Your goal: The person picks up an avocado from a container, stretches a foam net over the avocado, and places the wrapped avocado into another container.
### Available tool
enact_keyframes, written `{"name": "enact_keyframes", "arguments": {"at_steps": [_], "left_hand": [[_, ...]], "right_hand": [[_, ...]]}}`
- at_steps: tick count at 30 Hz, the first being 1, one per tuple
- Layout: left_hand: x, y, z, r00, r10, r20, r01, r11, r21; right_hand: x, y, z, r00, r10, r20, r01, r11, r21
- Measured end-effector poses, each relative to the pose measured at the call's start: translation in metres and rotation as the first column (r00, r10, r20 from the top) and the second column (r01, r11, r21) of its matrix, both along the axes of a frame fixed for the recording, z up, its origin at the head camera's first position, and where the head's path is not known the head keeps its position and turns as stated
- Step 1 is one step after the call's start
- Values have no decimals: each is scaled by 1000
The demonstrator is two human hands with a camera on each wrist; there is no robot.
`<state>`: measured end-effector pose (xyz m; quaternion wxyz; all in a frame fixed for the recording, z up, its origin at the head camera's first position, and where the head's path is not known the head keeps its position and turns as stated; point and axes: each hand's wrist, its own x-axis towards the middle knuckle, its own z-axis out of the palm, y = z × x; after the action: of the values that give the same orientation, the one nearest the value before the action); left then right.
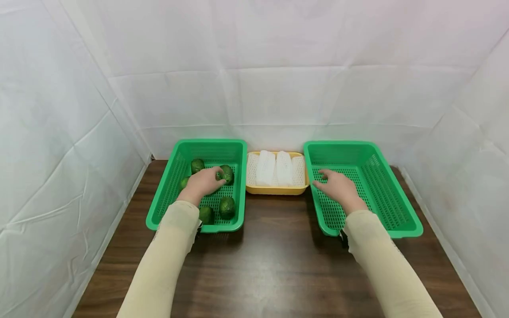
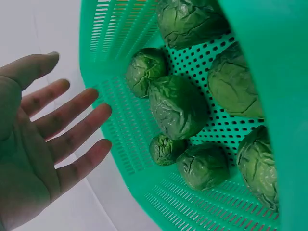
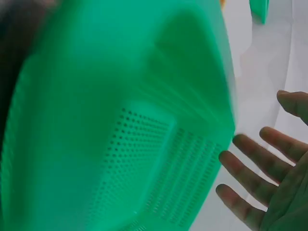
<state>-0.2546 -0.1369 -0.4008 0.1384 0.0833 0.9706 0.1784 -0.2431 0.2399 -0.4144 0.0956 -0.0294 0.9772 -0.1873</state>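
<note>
From where I sit, I see the left grip point(image 1: 203, 181) spread, fingers apart and holding nothing, over the left green basket point(image 1: 222, 229), where the wrinkled green fruits point(image 1: 227, 207) lie on its perforated floor. I have the right grip point(image 1: 338, 186) likewise spread over the right green basket point(image 1: 402, 205), and between the baskets on the counter point(image 1: 266, 256), a yellow tray point(image 1: 276, 190) holds white mesh sleeves point(image 1: 265, 168).
</note>
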Motion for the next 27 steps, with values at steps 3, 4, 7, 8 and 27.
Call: {"name": "enact_keyframes", "arguments": {"at_steps": [3,4,7,8,27], "left_hand": [[1,0,-2,999,-33,33,32,999,15],[1,0,-3,998,-41,46,40,999,21],[2,1,-6,995,-67,72,65,997,34],[2,1,-7,994,-74,78,71,997,37],[-4,11,-13,979,-97,182,94,995,30]], "right_hand": [[3,-7,-8,1000,-13,17,13,1000,-19],[4,-10,-11,1000,-13,28,14,1000,-21],[7,-17,-18,998,-5,69,7,1000,-24],[8,-19,-20,996,-8,85,10,1000,-26],[8,-23,-30,989,-87,120,105,983,-153]]}}
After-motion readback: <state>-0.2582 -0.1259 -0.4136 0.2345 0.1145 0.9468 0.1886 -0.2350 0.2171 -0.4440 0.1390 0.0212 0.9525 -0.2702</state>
